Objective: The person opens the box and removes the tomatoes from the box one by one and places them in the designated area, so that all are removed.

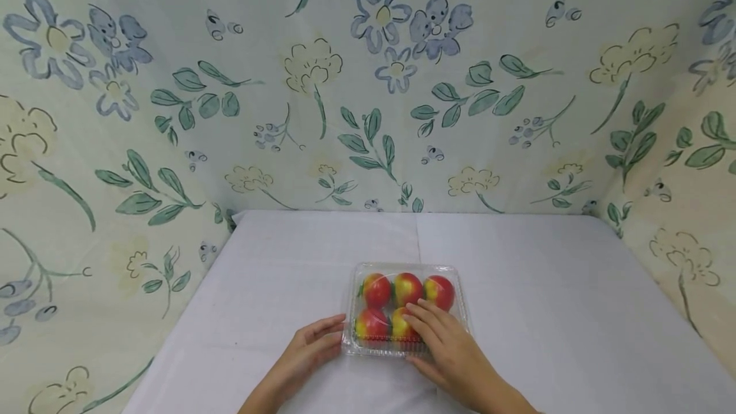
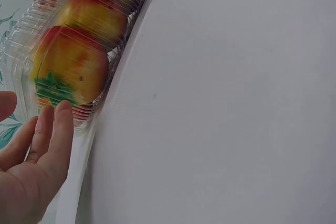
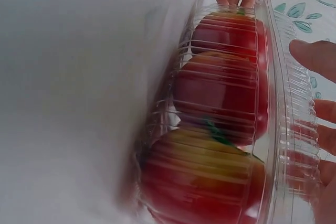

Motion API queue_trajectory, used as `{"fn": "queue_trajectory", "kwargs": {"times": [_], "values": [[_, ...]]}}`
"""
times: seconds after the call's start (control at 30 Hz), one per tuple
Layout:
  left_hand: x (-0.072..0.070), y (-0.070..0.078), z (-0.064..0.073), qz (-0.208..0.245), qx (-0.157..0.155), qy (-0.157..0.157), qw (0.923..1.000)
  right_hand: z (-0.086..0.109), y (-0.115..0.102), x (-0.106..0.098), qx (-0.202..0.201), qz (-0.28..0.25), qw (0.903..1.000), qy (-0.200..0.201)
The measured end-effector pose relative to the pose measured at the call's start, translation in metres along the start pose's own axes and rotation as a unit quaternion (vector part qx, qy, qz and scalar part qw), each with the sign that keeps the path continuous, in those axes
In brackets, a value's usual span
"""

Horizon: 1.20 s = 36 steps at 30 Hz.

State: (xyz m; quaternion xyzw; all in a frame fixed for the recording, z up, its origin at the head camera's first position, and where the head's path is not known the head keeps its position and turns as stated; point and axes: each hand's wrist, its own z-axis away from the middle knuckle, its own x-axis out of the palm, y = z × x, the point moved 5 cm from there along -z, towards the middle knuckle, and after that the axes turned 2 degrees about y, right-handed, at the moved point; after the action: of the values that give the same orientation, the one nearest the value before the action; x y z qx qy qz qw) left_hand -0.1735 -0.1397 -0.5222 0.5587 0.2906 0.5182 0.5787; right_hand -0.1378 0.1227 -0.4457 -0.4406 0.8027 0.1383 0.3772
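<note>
The fingers of the left hand (image 1: 307, 353) are held nearly straight and slightly apart, tips at the left wall of the box (image 1: 368, 268); those of the right hand (image 1: 451, 347) are laid extended over the lid, its thumb by the near edge. How firmly either presses cannot be told. The box, set on the white-covered tabletop (image 1: 546, 312) between the hands, is made of clear, ribbed, glossy plastic, and red-and-yellow fruits (image 1: 376, 291) with green leaves are seen inside, arranged in rows. From the head view the near right corner is hidden by the right hand; both wrist views crop the box, and the right one is blurred. The forearms are cut off below. Behind, a floral cloth (image 1: 489, 145) is hung, its upper part out of frame.
</note>
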Motion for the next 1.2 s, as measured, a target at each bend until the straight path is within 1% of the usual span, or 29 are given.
{"fn": "queue_trajectory", "kwargs": {"times": [0.2, 0.43, 0.6, 0.77, 1.0, 1.2], "values": [[0.003, -0.003, 0.002, 0.022, -0.004, -0.004, 0.9997, 0.000, -0.005, 0.004, -0.022, 0.006, 0.9996, 0.014], [0.007, -0.005, 0.005, 0.046, -0.005, -0.016, 0.9988, 0.001, -0.005, 0.008, -0.028, 0.015, 0.9994, 0.012], [0.008, -0.006, 0.008, 0.061, -0.016, -0.024, 0.9978, 0.002, -0.004, 0.009, -0.028, 0.019, 0.9993, 0.013], [0.009, -0.006, 0.010, 0.068, -0.022, -0.025, 0.9971, 0.003, -0.004, 0.010, -0.032, 0.029, 0.9990, 0.012], [0.010, -0.007, 0.012, 0.075, -0.020, -0.032, 0.9965, 0.003, -0.004, 0.010, -0.033, 0.040, 0.9986, -0.005], [0.011, -0.008, 0.013, 0.076, -0.021, -0.032, 0.9963, 0.002, -0.004, 0.010, -0.031, 0.035, 0.9989, 0.003]]}}
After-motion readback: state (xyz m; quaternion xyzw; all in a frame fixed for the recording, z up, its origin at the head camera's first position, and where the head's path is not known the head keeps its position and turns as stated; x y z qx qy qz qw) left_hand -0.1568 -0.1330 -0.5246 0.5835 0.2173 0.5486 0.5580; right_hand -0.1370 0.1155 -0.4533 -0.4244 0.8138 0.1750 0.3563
